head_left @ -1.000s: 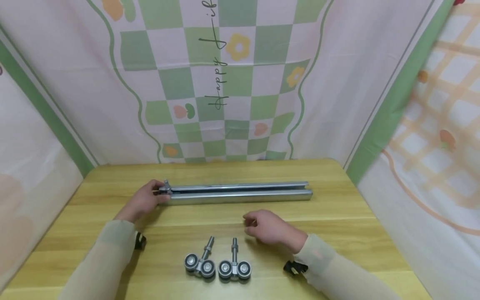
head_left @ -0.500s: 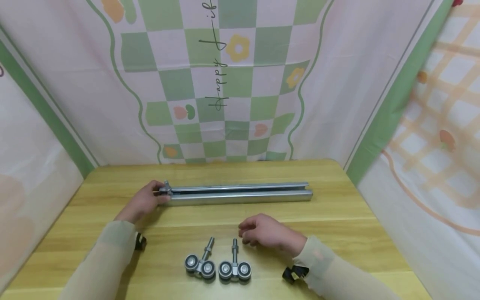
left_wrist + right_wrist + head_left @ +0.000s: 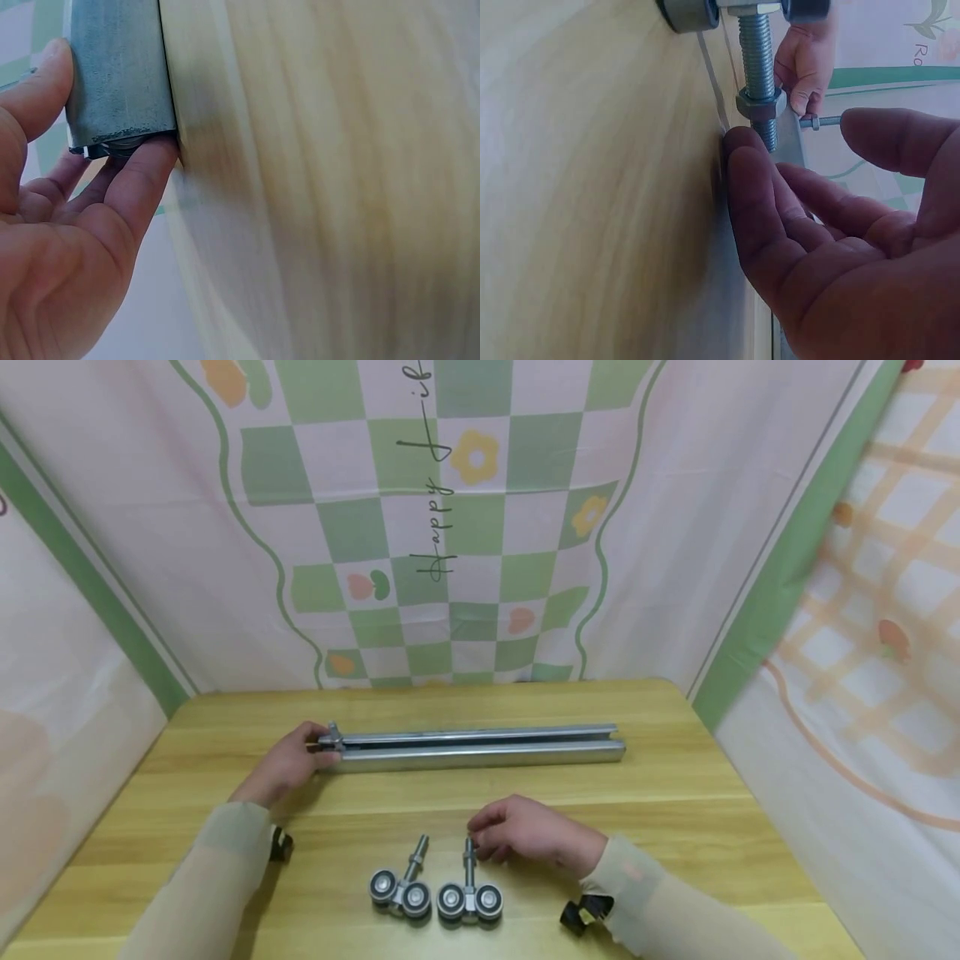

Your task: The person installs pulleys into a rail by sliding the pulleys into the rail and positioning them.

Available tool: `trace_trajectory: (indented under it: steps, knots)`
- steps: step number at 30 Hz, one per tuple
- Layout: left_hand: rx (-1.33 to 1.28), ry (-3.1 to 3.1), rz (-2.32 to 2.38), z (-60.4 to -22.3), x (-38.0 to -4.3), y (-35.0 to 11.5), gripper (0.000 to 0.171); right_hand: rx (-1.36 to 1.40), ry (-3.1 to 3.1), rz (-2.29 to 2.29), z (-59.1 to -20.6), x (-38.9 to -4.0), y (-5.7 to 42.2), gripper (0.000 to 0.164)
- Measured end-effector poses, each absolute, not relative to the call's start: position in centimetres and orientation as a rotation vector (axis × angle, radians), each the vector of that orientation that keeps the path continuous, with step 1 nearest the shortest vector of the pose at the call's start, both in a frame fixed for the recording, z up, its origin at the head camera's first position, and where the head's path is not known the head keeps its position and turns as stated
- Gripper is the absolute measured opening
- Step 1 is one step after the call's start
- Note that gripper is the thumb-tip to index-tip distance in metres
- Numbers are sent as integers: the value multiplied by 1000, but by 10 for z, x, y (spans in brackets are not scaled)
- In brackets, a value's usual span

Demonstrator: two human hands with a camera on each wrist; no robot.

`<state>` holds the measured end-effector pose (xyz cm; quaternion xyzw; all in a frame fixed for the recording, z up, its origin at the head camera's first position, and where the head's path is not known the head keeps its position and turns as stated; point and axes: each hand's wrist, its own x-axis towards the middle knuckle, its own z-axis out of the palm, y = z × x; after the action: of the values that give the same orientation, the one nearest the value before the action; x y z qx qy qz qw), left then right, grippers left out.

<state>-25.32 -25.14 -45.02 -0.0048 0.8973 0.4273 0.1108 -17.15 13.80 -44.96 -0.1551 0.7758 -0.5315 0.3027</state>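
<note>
A long steel channel track lies crosswise on the table. My left hand grips its left end, thumb on the near side; in the left wrist view a fingertip presses at the track's end face. A threaded bolt stands up from the track beside those fingers, and a wheel edge shows in the opening. My right hand is at the bolt tip of the right roller trolley; in the right wrist view, thumb and fingers are spread apart around the threaded bolt with its nut. A second roller trolley lies to its left.
The wooden table ends at a patterned curtain behind it, with more curtain on both sides. Both sleeves carry black wrist cameras. The trolleys lie nearer the front than the track.
My right hand has moved left and toward the front, from beside the right trolley to its bolt tip. The left hand stays on the track's end, and track and trolleys keep their places.
</note>
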Motion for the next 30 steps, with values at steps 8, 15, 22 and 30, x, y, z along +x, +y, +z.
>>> trace_trajectory:
  steps: [8,15,22,30]
  knots:
    - [-8,2634,1255,-450,-253,-251,58,-369,2001,-1459,-448,-172,136,33]
    - [-23,2621,1271,-448,-252,-250,56,-280,1835,-1601,-447,-169,133,34]
    - [-24,2621,1258,-448,-251,-251,55,-105,1625,-1734,-448,-164,128,43]
    - [-19,2616,1275,-448,-252,-252,57,-21,1560,-1778,-450,-161,123,44]
